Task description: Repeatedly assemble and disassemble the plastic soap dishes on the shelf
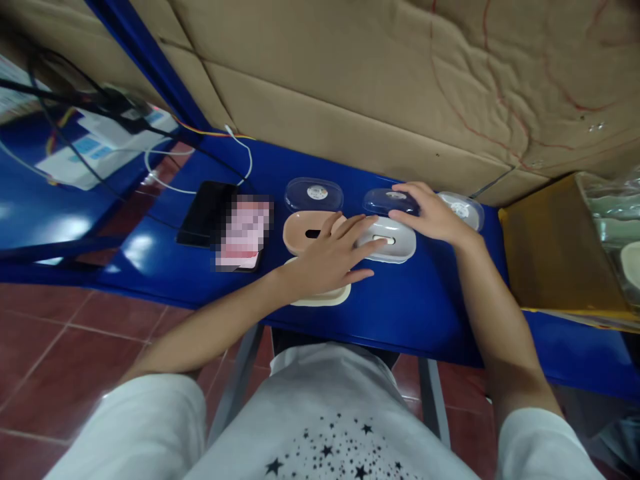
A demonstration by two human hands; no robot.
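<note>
My left hand [333, 257] is stretched out with its fingers spread over a peach oval dish [295, 230] and the left part of a white oval dish [404, 245]. Both dishes have a slot in the middle. Beneath the left wrist lies a cream oval piece [327, 298], mostly covered. My right hand [425, 212] has its thumb and fingers around the right end of a clear oval lid [377, 201] with a round label. Another clear lid [300, 193] lies behind the peach dish. A third clear lid [473, 212] is partly behind the right wrist.
A black phone-like device [203, 213] and a blurred-out pink screen [245, 230] lie on the left of the blue table [400, 313]. A white cable [150, 167] runs behind them. At the right stands an open cardboard box [555, 253] with wrapped items. Cardboard [350, 87] walls the back.
</note>
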